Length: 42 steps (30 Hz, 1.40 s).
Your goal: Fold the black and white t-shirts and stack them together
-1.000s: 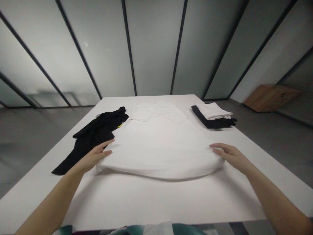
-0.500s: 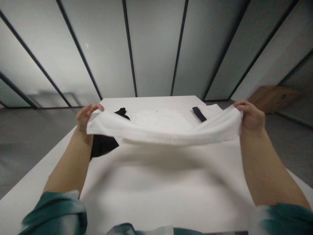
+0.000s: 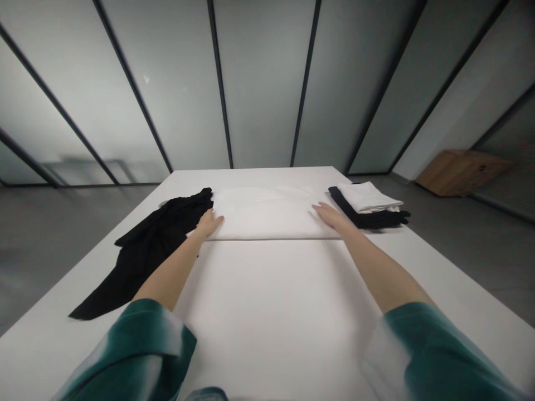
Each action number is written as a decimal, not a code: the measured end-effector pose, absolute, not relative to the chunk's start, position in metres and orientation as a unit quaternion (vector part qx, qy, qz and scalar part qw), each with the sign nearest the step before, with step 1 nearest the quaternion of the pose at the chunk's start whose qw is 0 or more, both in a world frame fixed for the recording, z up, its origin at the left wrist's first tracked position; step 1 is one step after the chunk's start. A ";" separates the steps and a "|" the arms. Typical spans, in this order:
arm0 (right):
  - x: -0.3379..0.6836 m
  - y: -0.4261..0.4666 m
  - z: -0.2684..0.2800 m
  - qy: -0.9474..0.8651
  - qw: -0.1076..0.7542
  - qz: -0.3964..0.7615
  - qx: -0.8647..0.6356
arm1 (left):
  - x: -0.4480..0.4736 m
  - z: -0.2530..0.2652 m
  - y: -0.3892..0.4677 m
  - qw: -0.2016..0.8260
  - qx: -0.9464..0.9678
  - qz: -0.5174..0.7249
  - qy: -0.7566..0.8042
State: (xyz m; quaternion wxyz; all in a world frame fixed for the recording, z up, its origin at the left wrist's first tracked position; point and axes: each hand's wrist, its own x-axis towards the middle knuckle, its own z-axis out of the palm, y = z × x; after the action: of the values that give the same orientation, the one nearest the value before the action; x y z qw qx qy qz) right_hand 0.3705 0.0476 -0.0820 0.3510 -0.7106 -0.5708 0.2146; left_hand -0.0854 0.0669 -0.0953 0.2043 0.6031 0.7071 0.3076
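A white cloth garment (image 3: 267, 214), folded into a wide flat rectangle, lies on the white table (image 3: 267, 312). My left hand (image 3: 209, 223) rests at its left edge, fingers stretched out and thumb apart. At the right part of the cloth my right hand (image 3: 328, 214) is also open, its fingers extended over the surface. Neither hand grips the fabric. Beside my left hand spreads a crumpled black garment (image 3: 154, 245), partly behind my forearm.
Right of my right hand sits a stack: a folded white cloth (image 3: 368, 196) on top of folded black cloth (image 3: 371, 220). Beyond the table are frosted glass panels (image 3: 263, 83) with dark frames. A wooden box (image 3: 460, 170) stands on the floor at the right.
The near edge of the white garment, held up and stretched between both hands before, now lies flat on the table. My hands have let go, moving inward and down onto the cloth.
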 end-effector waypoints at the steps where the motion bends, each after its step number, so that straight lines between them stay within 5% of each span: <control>1: 0.374 0.041 -0.091 -0.576 0.329 0.190 -0.724 | -0.089 -0.101 0.057 0.154 0.621 0.265 0.721; 4: 0.389 0.019 -0.106 -0.579 0.254 0.091 -0.769 | -0.102 -0.105 0.033 0.052 0.637 0.179 0.748; 10: 0.413 -0.009 -0.119 -0.550 0.193 0.062 -0.810 | -0.116 -0.094 0.013 0.135 0.610 0.134 0.769; 15: 0.411 -0.016 -0.124 -0.509 0.252 0.085 -0.819 | -0.113 -0.092 0.008 0.138 0.587 0.185 0.776; 19: 0.410 -0.022 -0.125 -0.508 0.383 0.090 -0.766 | -0.113 -0.096 0.006 0.132 0.579 0.209 0.777; 25: 0.407 -0.023 -0.125 -0.480 0.536 0.134 -0.681 | -0.114 -0.102 0.004 0.257 0.529 0.443 0.676; 29: 0.405 -0.023 -0.126 -0.443 0.559 0.192 -0.675 | -0.111 -0.101 0.002 0.348 0.480 0.516 0.618; 42: 0.405 -0.035 -0.110 -0.393 0.546 0.178 -0.718 | -0.121 -0.100 -0.003 0.264 0.499 0.474 0.676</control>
State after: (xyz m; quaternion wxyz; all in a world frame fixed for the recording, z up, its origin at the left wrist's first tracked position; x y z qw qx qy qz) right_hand 0.4054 -0.0354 -0.1096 0.5457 -0.7184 -0.3928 0.1782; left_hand -0.1213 -0.0028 -0.0996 0.2643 0.4986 0.6759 0.4740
